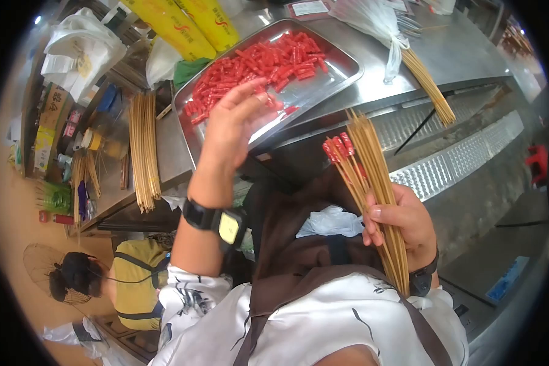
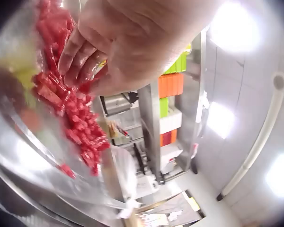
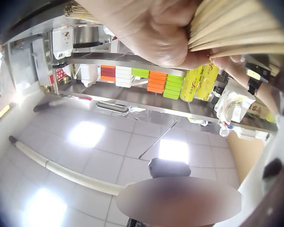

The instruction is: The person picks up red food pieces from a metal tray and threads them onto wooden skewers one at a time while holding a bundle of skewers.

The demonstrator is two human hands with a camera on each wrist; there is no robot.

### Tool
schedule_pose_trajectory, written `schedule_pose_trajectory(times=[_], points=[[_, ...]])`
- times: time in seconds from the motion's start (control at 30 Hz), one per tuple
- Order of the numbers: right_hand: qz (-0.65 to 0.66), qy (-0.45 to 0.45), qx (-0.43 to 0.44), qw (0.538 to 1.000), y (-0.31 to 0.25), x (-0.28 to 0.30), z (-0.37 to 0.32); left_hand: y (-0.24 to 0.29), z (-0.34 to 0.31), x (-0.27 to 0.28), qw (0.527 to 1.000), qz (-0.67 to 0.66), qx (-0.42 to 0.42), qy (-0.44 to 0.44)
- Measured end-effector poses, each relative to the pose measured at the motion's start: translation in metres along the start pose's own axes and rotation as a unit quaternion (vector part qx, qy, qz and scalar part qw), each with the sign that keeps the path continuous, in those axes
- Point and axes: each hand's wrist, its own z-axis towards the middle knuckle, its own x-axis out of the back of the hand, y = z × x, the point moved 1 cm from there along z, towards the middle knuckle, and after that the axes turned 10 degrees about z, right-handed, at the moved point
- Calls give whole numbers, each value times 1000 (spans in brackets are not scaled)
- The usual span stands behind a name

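A metal tray point(image 1: 346, 76) holds a heap of small red meat pieces point(image 1: 280, 58). My left hand point(image 1: 232, 122) is over the tray's near side, its fingers loosely bent and apart from the thumb. In the left wrist view its fingertips point(image 2: 70, 78) overlap the red meat. My right hand point(image 1: 405, 222) grips a bundle of bamboo skewers point(image 1: 375, 158) upright in front of the apron. Several thinner-spread skewers at the bundle's left carry red meat pieces point(image 1: 338, 148) on their tips. The right wrist view shows the skewers point(image 3: 241, 28) fanned beside the palm.
More bamboo skewers point(image 1: 143, 152) lie left of the tray. Another skewer bundle point(image 1: 430, 85), partly in a plastic bag point(image 1: 372, 21), lies at the right. Yellow wrap rolls point(image 1: 183, 24) stand behind the tray. A person in a yellow top point(image 1: 134, 274) is at lower left.
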Motion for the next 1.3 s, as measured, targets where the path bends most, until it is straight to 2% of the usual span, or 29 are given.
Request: schedule_pose_trajectory(times=[0.07,0.17,0.3,0.53,0.7,0.97,1.3], points=[[-3,-2,-5,1000,2,-5,-1,-11,-21,-21,995,-92,17,-31],[-14,-1,-12,1000,4,-12,-4,-28,-37,-42,987,-151,34,-43],[-23,4,-11,1000,7,-13,-7,-35,-46,-52,984,-170,28,-53],[-16,13,-6,1000,11,-15,-5,-34,-51,-49,983,-172,27,-58],[-7,16,-13,1000,10,-16,-2,-39,-51,-49,985,-168,-18,-45],[7,10,2,1000,9,-12,1,-44,-55,-58,988,-141,-45,-40],[25,40,-5,999,8,-7,4,-55,-61,-70,985,-138,-100,-12]])
